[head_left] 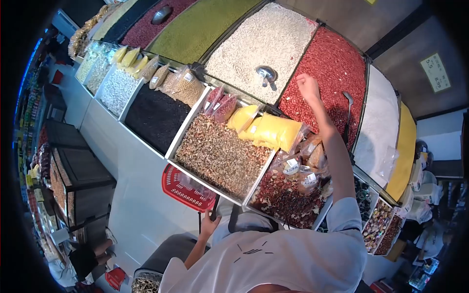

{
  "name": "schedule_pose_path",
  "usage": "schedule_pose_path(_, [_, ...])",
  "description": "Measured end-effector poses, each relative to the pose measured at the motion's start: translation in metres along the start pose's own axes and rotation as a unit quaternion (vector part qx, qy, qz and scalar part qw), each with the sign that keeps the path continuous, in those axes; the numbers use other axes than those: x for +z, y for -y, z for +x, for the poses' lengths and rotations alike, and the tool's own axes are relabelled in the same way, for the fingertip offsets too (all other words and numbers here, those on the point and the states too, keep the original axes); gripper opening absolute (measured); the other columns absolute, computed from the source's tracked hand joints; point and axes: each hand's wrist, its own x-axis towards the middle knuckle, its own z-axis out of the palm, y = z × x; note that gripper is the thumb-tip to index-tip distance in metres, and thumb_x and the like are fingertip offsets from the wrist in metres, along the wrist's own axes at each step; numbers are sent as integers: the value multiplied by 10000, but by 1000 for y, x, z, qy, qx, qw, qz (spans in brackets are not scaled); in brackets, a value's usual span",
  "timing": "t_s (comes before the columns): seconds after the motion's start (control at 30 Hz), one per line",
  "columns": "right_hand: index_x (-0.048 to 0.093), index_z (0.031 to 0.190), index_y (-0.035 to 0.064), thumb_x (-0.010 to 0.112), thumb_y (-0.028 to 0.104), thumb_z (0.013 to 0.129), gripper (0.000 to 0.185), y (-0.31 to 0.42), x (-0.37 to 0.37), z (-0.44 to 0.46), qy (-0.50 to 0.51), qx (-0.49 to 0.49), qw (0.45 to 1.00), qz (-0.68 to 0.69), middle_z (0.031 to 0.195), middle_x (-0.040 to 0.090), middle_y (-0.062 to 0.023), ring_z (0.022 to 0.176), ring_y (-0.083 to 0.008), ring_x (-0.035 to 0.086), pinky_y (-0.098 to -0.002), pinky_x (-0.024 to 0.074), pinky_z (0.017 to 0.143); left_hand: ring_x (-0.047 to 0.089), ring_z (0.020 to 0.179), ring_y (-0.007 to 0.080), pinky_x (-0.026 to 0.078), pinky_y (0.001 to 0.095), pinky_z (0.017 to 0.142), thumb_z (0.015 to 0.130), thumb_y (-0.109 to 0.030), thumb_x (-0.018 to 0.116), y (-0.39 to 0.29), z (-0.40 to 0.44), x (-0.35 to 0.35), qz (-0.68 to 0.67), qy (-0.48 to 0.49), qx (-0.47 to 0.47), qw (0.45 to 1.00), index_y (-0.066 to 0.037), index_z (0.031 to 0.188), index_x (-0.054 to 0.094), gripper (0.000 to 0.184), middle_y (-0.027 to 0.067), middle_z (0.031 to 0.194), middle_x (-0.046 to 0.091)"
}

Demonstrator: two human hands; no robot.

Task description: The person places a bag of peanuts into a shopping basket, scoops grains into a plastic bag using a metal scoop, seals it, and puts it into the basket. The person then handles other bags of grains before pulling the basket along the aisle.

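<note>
My left hand [210, 224] hangs low at my side, its fingers closed on the dark handle of a red shopping basket [188, 188]. Clear plastic shows inside the basket. My right arm stretches out over a bin of red peanuts or beans [337, 61]. Near its border with the bin of whitish grains [249, 41], my right hand [309, 88] is closed, fingers curled in; whatever they may hold is hidden. A metal scoop [266, 74] lies in the whitish grains, left of this hand. To its right a long-handled spoon [348, 100] rests in the red bin.
In front stand trays of mixed grains [220, 156], black grains [156, 110] and a dark red mix [288, 198]. Yellow bags [276, 132] lie along the tray edge. A price sign [435, 73] is at right. At lower left, another person's legs [105, 246] show near a second red basket [115, 278].
</note>
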Motion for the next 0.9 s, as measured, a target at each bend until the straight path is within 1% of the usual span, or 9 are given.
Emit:
schedule_pose_path(0.17, [646,862,46,538,78,755,155,-32,29,71,-48,11,999,-13,774,639,-177,756,-306,632,-376,491,718,591,573,275,434,357,533,747,-270,653,-4,7,-6,-60,20,-51,997,-76,1051,418,430,136,650,606])
schedule_pose_path(0.27, [631,922,17,555,91,773,183,-59,60,108,-47,30,995,-87,803,647,-171,779,-253,642,-327,492,713,584,550,279,431,360,518,749,-263,652,-5,9,-12,-31,25,-63,997,-80,1059,411,434,127,638,600])
schedule_pose_path(0.3, [647,823,41,520,79,745,153,-61,69,117,-63,37,995,-62,803,628,-200,785,-350,612,-400,486,737,579,539,279,426,362,509,748,-260,655,-7,9,-14,-34,20,-57,998,-79,1059,410,435,124,624,590])
schedule_pose_path(0.33, [647,823,41,520,79,745,153,-63,77,124,-61,38,996,-62,803,628,-200,785,-350,612,-400,486,737,574,528,278,421,365,501,748,-257,657,-9,11,-16,-39,15,-52,998,-78,1058,409,436,122,610,579])
schedule_pose_path(0.53, [582,715,0,527,51,726,76,-77,108,160,-69,-7,958,-280,715,603,-206,708,-374,605,-422,496,692,534,483,262,395,347,472,753,-245,662,-25,17,-32,-17,35,-75,996,-76,1057,434,416,107,570,524])
schedule_pose_path(0.57, [544,660,1,511,33,726,81,-82,113,161,-107,-70,944,-303,670,589,-199,671,-362,606,-420,502,644,534,482,260,395,346,470,754,-243,661,-27,18,-33,-20,34,-78,996,-80,1060,434,415,107,570,522])
schedule_pose_path(0.67, [571,691,2,511,35,733,81,-72,113,164,-70,-71,930,-353,699,606,-194,687,-341,622,-413,511,617,532,480,253,393,343,468,754,-239,658,-22,19,-36,-12,41,-75,996,-90,1064,433,411,104,567,513])
schedule_pose_path(0.7, [594,722,8,510,41,741,92,-71,115,167,-31,-15,937,-349,728,618,-194,722,-329,633,-395,519,631,532,479,251,393,343,468,753,-234,657,-21,20,-37,-3,48,-82,995,-90,1065,433,410,106,567,511])
schedule_pose_path(0.9, [611,742,25,542,116,752,115,-59,97,158,-29,-22,964,-264,730,620,-191,750,-332,628,-384,512,678,506,469,236,392,345,470,753,-213,651,-22,24,-39,-3,62,-78,995,-86,1057,434,394,100,563,501])
